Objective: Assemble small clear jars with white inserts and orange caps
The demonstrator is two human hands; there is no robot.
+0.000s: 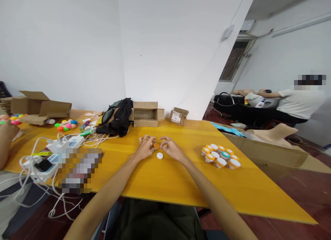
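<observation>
Both my hands meet at the middle of the yellow table (181, 185). My left hand (145, 147) and my right hand (170, 148) pinch a small orange ring-shaped lid (156, 145) between their fingertips, fingers curled. A small white round cap (159, 156) lies on the table just below the hands. To the right stands a cluster of several small jars (220, 156) with orange, white and teal lids, apart from my right hand.
Cardboard boxes (145, 114) and a black bag (117, 120) sit at the table's far edge. Chargers, cables and a power strip (43, 157) crowd the left side, with coloured balls (66, 124) behind. Another person's arm (5, 140) rests at far left; a person in white (300, 103) is at the right.
</observation>
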